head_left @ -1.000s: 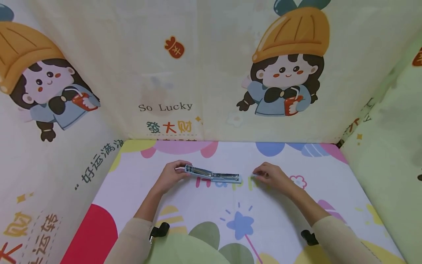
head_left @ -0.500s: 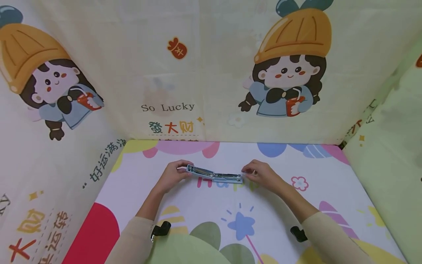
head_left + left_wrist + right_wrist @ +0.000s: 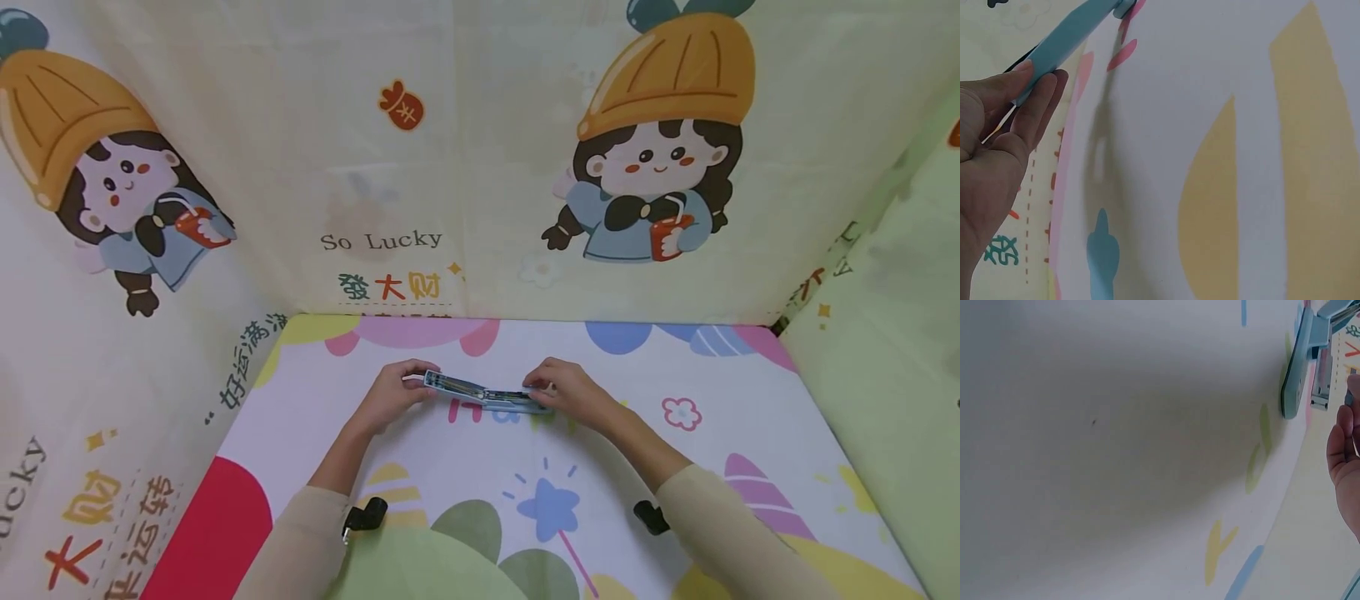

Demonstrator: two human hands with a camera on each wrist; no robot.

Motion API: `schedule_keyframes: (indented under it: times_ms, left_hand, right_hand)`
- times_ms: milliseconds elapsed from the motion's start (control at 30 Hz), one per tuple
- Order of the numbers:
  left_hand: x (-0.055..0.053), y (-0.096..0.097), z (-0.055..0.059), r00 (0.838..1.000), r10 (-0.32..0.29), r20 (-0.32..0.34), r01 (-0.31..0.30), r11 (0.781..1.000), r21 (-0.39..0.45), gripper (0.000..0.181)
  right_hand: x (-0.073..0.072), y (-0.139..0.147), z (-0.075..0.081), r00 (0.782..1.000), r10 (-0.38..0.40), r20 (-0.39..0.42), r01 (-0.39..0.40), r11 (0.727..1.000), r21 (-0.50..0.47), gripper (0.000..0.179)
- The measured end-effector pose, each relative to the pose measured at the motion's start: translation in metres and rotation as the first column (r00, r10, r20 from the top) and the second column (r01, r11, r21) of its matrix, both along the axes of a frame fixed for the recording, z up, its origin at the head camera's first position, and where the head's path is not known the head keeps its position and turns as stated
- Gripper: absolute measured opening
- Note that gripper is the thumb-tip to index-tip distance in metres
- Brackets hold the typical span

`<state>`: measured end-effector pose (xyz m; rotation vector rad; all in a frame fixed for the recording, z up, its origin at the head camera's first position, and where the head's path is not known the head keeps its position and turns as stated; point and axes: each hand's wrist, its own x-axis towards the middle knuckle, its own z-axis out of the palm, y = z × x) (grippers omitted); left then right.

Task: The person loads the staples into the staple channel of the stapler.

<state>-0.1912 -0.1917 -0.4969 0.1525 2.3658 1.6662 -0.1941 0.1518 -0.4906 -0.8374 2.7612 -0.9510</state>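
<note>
A light blue stapler (image 3: 454,387) lies spread open, its top arm tilted up to the left and its base (image 3: 513,408) low over the table. My left hand (image 3: 397,395) pinches the end of the raised top arm between thumb and fingers; the left wrist view shows this grip on the stapler (image 3: 1063,47). Over the right end of the stapler is my right hand (image 3: 573,392), fingertips close above the magazine. Between them the right wrist view shows a small grey strip of staples (image 3: 1349,397), mostly hidden by the fingers. The metal magazine (image 3: 1322,381) stands apart from the base.
A white tabletop cloth (image 3: 622,467) with coloured prints lies under both hands. Printed cloth walls (image 3: 487,167) rise at the back and both sides. Black wrist cameras (image 3: 365,514) sit at the sleeves.
My right hand has moved left from beside the stapler to above its right end, carrying the small strip. The left hand and the stapler have stayed nearly still.
</note>
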Motion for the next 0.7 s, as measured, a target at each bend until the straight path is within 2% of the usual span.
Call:
schedule_keyframes:
  times_ms: [200,400,700]
  left_hand:
    - [-0.001,0.000,0.002,1.000,-0.006,0.002,0.006,1.000,-0.008,0.037]
    - [0.001,0.001,0.001,1.000,-0.009,0.001,0.009,1.000,-0.001,0.038]
    - [0.000,0.001,0.000,1.000,-0.011,-0.014,0.010,1.000,-0.025,0.037]
  right_hand:
    - [-0.003,-0.012,-0.001,0.996,0.047,-0.072,-0.046,0.999,0.018,0.017]
    - [-0.003,-0.024,0.000,0.998,0.055,-0.035,-0.053,0.998,0.041,0.019]
    - [-0.005,-0.031,-0.006,0.998,0.055,-0.032,-0.054,0.997,0.048,0.017]
